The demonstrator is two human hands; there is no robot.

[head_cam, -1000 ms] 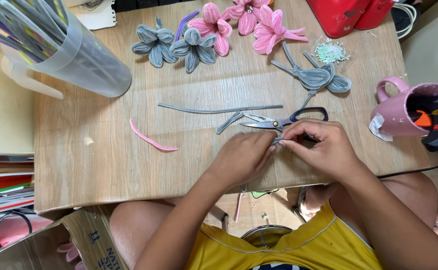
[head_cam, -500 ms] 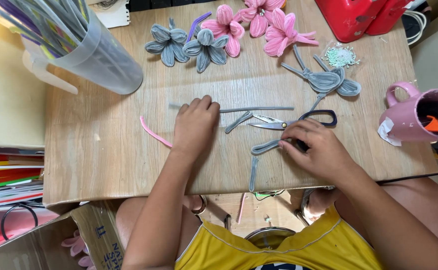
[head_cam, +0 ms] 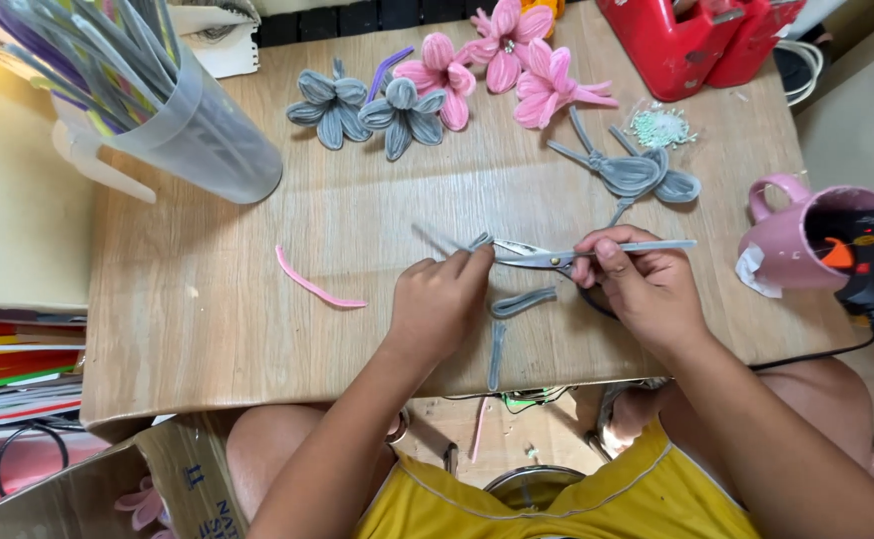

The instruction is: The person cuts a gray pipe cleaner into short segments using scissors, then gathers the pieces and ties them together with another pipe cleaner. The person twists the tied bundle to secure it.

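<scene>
Near the counter's (head_cam: 208, 329) front edge, the left hand (head_cam: 442, 304) pinches a folded grey stem (head_cam: 479, 241), grip clamped on it, while the right hand (head_cam: 642, 284) closes its grip on a straight grey stem (head_cam: 656, 246) above the scissors (head_cam: 532, 258). This looks like petal shaping; the next move calls for steady bending. Two bent pieces (head_cam: 522, 301) lie just beside. Flowers (head_cam: 437, 85) line the back edge, a jug (head_cam: 168, 110) stands at the back left corner, and a pink mug (head_cam: 806, 240) with a glue gun (head_cam: 866, 255) sits at the right edge.
</scene>
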